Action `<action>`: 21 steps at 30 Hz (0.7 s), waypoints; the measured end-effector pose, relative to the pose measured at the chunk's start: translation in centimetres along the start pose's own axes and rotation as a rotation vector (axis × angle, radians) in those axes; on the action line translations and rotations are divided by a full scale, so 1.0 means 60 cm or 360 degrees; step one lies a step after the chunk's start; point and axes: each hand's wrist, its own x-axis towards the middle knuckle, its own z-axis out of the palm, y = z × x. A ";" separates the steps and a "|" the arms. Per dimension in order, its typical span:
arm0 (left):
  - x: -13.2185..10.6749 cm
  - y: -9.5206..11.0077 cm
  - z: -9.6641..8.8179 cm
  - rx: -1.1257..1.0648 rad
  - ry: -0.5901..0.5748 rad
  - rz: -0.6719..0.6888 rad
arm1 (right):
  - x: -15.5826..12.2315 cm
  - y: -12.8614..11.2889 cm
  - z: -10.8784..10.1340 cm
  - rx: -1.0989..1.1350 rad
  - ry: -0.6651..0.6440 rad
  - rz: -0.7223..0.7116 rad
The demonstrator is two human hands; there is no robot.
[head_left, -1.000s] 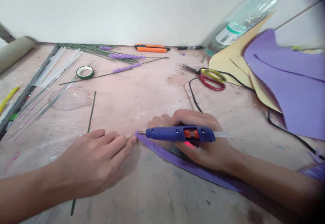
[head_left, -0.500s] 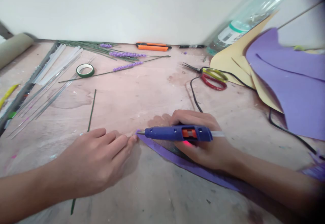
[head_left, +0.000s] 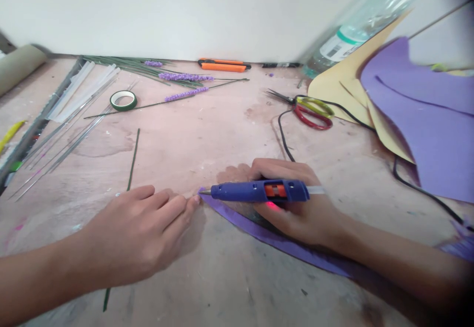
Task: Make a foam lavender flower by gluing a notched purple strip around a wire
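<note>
My right hand (head_left: 296, 208) grips a blue glue gun (head_left: 259, 191) lying sideways, its metal nozzle pointing left at the tip of a long purple foam strip (head_left: 281, 243) on the wooden table (head_left: 207, 134). A red light glows under the gun. My left hand (head_left: 137, 233) rests palm down with fingers together, fingertips pressing the strip's pointed end right at the nozzle. A thin green wire stem (head_left: 131, 164) runs under my left hand.
Red and yellow scissors (head_left: 311, 112) and the gun's black cord (head_left: 418, 188) lie right of centre. Purple and yellow foam sheets (head_left: 425, 119) and a plastic bottle (head_left: 355, 30) stand at right. Green tape roll (head_left: 123, 101), glue sticks (head_left: 81, 92), wires, lavender stems (head_left: 185, 87) and an orange cutter (head_left: 222, 66) lie at the back.
Both hands and the glue gun stay almost still at the strip's tip. The view has shifted slightly.
</note>
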 end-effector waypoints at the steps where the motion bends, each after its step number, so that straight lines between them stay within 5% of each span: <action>1: 0.000 0.000 0.000 0.0001 -0.0001 0.0002 | 0.000 0.000 0.000 -0.0005 0.0000 0.0003; 21: 0.000 -0.001 -0.001 -0.0006 0.0009 0.0003 | 0.003 0.002 0.002 -0.0109 -0.0001 0.0073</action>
